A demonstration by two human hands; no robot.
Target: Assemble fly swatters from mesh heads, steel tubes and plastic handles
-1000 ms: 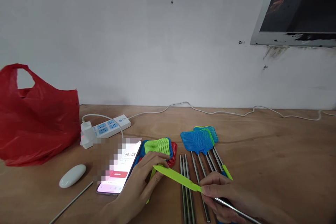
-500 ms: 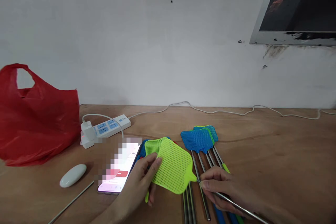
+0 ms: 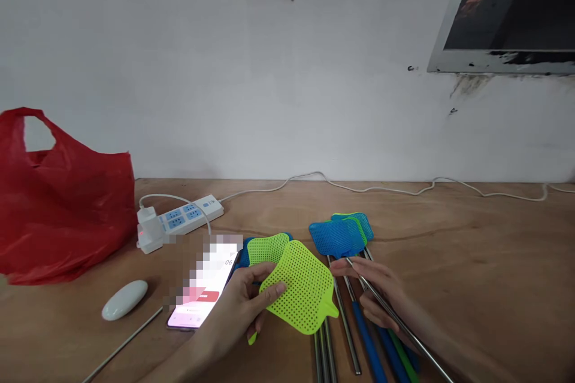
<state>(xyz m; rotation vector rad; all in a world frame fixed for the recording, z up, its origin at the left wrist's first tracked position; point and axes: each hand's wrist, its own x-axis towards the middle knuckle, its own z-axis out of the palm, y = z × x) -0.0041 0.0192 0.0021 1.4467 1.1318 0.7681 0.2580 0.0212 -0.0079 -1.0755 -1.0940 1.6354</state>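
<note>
My left hand (image 3: 245, 305) pinches a loose lime-green mesh swatter head (image 3: 302, 290) by its left edge, holding it flat and tilted just above the table. Under it lies a small stack of more swatter heads (image 3: 265, 246), green on blue. My right hand (image 3: 380, 290) grips a thin steel rod (image 3: 395, 318) that runs down to the lower right; its tip sits clear of the green head's neck. Beyond the right hand lie assembled blue and green fly swatters (image 3: 339, 236) with metal shafts and coloured grips.
A lit phone (image 3: 204, 296) lies left of my left hand. Farther left are a white oval mouse-like object (image 3: 124, 300), a loose rod (image 3: 121, 346), a white power strip (image 3: 182, 218) with cable, and a red plastic bag (image 3: 63, 203). Several bare rods (image 3: 323, 353) lie on the wooden table (image 3: 471, 263).
The green head turned from edge-on to flat. The rod in my right hand, whose tip was at the head's neck, has drawn away up and to the right.
</note>
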